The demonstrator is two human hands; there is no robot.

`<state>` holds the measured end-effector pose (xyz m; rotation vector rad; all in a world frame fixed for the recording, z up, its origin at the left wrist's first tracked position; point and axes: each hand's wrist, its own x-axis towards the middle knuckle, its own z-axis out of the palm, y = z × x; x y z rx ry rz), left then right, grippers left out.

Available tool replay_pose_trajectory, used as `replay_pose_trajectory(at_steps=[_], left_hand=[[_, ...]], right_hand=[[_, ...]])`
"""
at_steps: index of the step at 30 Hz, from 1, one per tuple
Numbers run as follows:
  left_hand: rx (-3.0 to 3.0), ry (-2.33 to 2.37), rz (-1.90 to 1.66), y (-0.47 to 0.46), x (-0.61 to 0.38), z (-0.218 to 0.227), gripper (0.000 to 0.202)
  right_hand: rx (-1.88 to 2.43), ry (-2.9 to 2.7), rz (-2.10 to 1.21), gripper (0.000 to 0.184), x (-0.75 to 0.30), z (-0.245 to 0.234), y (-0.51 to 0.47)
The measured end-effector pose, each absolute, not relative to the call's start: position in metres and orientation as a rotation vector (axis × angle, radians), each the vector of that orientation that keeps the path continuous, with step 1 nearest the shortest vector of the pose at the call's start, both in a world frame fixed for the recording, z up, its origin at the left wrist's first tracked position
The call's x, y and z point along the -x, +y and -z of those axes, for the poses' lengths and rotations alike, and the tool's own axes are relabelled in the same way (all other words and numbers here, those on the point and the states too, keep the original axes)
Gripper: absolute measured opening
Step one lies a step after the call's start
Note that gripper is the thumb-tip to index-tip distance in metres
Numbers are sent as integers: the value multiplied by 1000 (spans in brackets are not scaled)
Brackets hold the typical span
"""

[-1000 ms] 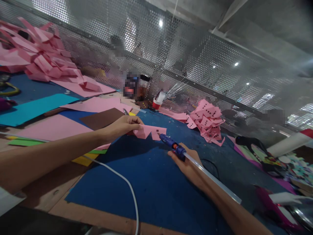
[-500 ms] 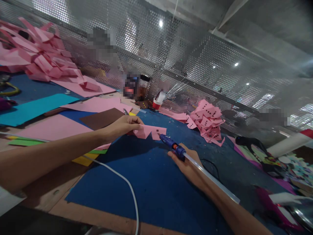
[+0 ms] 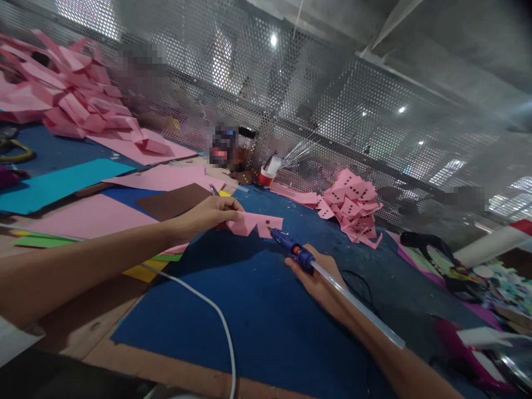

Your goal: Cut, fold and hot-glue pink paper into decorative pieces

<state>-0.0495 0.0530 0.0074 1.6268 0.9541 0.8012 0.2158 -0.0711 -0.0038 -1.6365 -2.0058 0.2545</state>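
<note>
Pinched at its left end by my left hand (image 3: pixel 216 213) is a strip of pink paper (image 3: pixel 249 224) with a notch in its lower edge and a small dark square near its right end. My right hand (image 3: pixel 320 277) is wrapped round a blue glue gun (image 3: pixel 286 244), whose tip is at the strip's lower edge near the dark square. A long clear glue stick (image 3: pixel 361 307) juts from the gun's back over my right forearm. Whether the tip touches the paper I cannot tell. A blue sheet (image 3: pixel 199 327) lies beneath both hands.
Beyond my right hand is a pile of pink pieces with dark squares (image 3: pixel 351 202). A red and white cup (image 3: pixel 266 176) stands by the mesh wall. Plain pink strips (image 3: pixel 78 100) are heaped at left. A white cable (image 3: pixel 220 316) crosses the blue sheet.
The glue gun has shifted very slightly left, and the end of its glue stick has dipped a little. My left hand and the pink strip hold still.
</note>
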Motion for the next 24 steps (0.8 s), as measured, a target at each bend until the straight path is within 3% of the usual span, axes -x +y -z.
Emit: replay_pose_trajectory(at_steps=[24], left_hand=[[-1645,920,-815,57,51,-3,19]], right_hand=[[1649,-2050,-223,26,-216,4,-71]])
